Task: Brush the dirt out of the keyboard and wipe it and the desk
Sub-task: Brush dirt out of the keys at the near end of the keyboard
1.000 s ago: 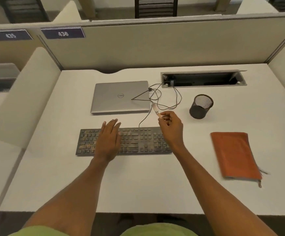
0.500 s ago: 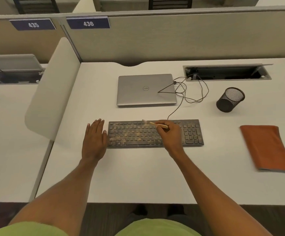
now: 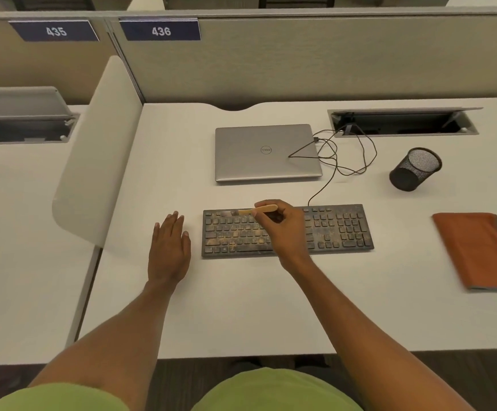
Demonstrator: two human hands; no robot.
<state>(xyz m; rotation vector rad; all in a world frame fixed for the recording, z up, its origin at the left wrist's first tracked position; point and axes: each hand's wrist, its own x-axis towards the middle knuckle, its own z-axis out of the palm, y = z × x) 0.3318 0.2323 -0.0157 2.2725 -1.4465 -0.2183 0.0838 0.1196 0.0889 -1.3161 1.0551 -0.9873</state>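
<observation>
A black keyboard (image 3: pixel 339 229), dusted with brown dirt over its left and middle keys, lies across the white desk (image 3: pixel 241 307). My right hand (image 3: pixel 283 229) hovers over the keyboard's middle and pinches a small wooden-handled brush (image 3: pixel 257 209). The brush lies nearly level, its bristles pointing left over the top key row. My left hand (image 3: pixel 168 247) rests flat on the desk just left of the keyboard, fingers straight, apart from it. An orange cloth (image 3: pixel 478 250) lies folded at the desk's right.
A closed silver laptop (image 3: pixel 266 152) sits behind the keyboard, with a tangled black cable (image 3: pixel 345 155) running to an open cable tray (image 3: pixel 404 121). A black mesh pen cup (image 3: pixel 415 169) stands at the right. A white divider panel (image 3: pixel 99 161) borders the left edge.
My right hand has brought the brush from above the cable down onto the keyboard and swept it leftward along the top rows. My left hand slid off the keys onto the desk.
</observation>
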